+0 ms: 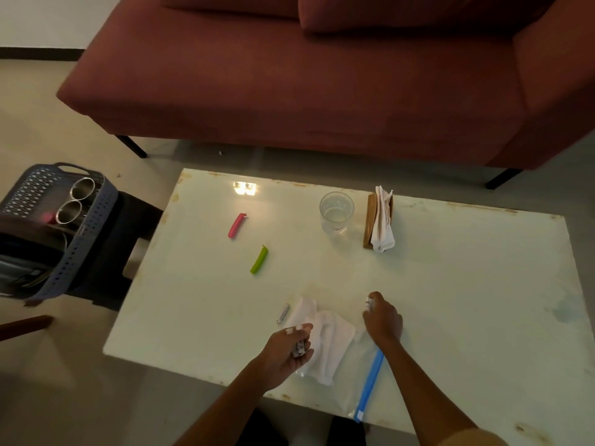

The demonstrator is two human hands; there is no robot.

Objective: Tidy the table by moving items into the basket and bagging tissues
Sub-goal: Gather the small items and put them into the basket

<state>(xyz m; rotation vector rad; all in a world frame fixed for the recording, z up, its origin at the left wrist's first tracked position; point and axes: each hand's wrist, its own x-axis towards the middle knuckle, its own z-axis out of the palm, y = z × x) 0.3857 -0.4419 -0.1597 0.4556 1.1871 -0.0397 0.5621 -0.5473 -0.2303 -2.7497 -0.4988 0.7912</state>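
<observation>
While the tissues (328, 342) are lying across the clear bag (351, 391) near the table's (450, 300) front edge, the left grip (291, 346) and right grip (383, 320) are curling beside them, hold unclear; the limp bag is risking slipping, spilling tissues floorward.

Home living room: maroon sofa (289, 75) behind low white coffee table (450, 300), tiled floor (48, 123)

- Lower centre of the white surface (483, 284): the left hand (291, 347) curls at the edge of a crumpled tissue (328, 346) lying on a clear zip bag (370, 384).
- The right hand (383, 320) rests fingers-down just right of the tissue.
- Mid-frame: pink clip (236, 225), green clip (259, 260), water glass (336, 212), napkin holder (380, 220).
- Left edge: blue basket (74, 233) holding steel cups (82, 188).
</observation>
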